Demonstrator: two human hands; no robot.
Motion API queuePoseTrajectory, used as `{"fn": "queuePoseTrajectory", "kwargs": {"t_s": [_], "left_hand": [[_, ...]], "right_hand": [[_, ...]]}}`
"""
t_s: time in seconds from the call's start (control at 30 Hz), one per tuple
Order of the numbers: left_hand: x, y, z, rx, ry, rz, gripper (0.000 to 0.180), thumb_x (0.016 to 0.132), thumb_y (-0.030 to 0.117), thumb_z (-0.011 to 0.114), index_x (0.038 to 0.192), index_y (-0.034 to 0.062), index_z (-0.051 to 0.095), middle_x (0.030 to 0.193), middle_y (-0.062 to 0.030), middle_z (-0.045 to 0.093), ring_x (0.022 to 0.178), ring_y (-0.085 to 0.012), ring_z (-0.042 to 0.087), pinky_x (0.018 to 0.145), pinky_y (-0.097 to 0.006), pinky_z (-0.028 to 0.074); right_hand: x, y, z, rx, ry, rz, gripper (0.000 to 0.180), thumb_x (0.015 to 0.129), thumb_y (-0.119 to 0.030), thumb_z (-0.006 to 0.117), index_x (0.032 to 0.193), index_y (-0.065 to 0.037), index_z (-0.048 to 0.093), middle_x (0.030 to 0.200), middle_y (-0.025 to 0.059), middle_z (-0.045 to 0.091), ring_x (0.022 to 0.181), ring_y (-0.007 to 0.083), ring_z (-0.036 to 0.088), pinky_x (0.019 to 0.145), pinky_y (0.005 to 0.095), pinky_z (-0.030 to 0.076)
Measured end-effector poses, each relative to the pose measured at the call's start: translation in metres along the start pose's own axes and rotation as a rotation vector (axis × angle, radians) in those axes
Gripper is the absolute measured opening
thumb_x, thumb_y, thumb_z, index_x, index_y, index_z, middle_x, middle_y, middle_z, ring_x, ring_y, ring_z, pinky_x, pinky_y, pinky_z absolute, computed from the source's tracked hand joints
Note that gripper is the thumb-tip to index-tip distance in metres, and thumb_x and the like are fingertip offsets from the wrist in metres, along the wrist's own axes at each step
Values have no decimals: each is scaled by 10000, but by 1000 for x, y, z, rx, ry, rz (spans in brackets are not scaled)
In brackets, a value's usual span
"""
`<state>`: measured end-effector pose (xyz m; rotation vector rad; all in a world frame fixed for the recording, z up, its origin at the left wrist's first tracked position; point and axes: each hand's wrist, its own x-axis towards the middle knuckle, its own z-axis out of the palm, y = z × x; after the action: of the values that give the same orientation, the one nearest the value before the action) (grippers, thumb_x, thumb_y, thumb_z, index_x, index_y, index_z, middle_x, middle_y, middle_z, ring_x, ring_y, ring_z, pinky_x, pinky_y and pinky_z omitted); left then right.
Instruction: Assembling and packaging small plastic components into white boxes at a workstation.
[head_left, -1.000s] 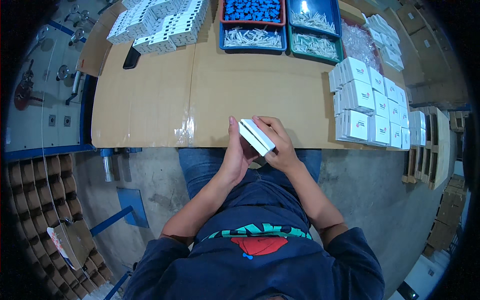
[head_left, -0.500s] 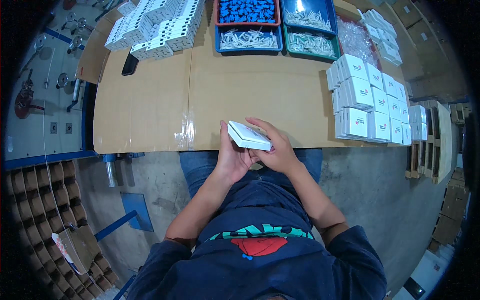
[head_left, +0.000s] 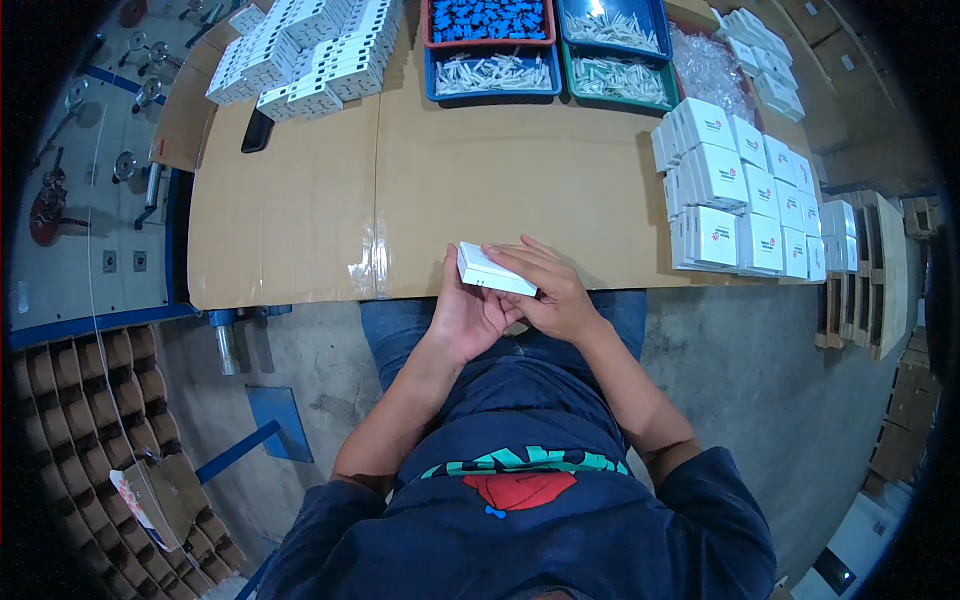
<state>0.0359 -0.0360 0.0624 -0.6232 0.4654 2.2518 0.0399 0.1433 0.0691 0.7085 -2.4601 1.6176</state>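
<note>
I hold a small white box [head_left: 492, 270] in both hands at the near edge of the cardboard-covered table [head_left: 300, 200]. My left hand [head_left: 465, 315] cups it from below and the left, with the thumb up along its left end. My right hand [head_left: 550, 290] lies over its right side, fingers spread across the top. The box lies roughly flat, its long side running left to right.
Stacks of white boxes [head_left: 735, 190] stand at the table's right; more white packs [head_left: 300, 50] are piled at the back left beside a black phone [head_left: 258, 130]. Blue and green trays [head_left: 490, 70] of small parts sit at the back. A divided cardboard crate [head_left: 90, 420] stands lower left.
The box has turned from tilted on edge to lying flat, and both hands have shifted slightly left with it.
</note>
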Motion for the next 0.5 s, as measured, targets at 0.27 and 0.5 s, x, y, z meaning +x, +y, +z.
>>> {"fn": "queuePoseTrajectory", "kwargs": {"t_s": [0.27,0.5], "left_hand": [[-2,-2,4,0,16,42,675,1000,715,407,1335,153,571,1268,-80,636,1104,-244,654,957,-436,553],[-3,-6,23,256,152,209,805,999,778,211,1310,116,546,1161,-90,646,1080,-233,643,890,-411,537]], "right_hand": [[1,-2,0,-121,14,-46,516,835,-171,753,1342,-130,661,1299,92,691,1231,272,645,1131,576,402],[8,-19,1,-197,106,-57,511,838,-181,754,1328,-75,654,1286,113,688,1179,289,667,1104,545,446]]}}
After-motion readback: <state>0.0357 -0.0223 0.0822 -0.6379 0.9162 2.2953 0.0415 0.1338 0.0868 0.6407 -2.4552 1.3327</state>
